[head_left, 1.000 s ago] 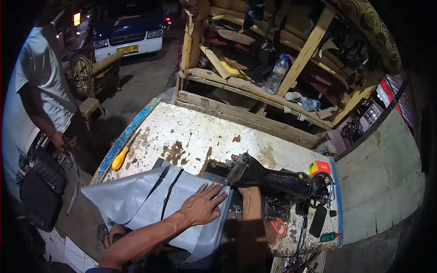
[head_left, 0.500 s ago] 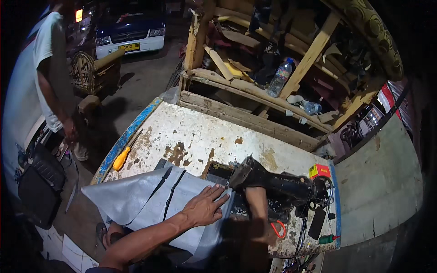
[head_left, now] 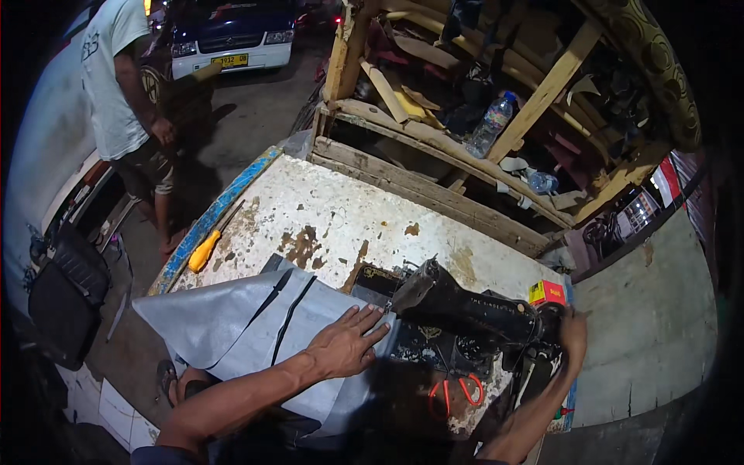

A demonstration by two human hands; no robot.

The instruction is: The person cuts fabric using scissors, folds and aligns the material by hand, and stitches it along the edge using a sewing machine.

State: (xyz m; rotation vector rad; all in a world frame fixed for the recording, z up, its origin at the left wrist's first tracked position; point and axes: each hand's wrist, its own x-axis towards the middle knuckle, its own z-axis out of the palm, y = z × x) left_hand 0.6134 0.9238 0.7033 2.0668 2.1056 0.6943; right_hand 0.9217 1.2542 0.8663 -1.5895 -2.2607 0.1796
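Note:
My left hand lies flat, fingers spread, on a grey sheet of vinyl-like material with black strips, beside the needle end of a black sewing machine. My right hand is at the machine's handwheel on the right end, its fingers curled on it and partly hidden. Red-handled scissors lie on the near side of the machine. A red and yellow box stands behind the wheel.
A worn white worktop holds a yellow-handled screwdriver. Beyond it stands a wooden rack with scraps and plastic bottles. A person stands at the left, near black cushions; a van is behind.
My right hand has moved from under the machine arm rightward to the handwheel, uncovering more of the bed and scissors. My left hand stays on the sheet. The other person's posture has shifted.

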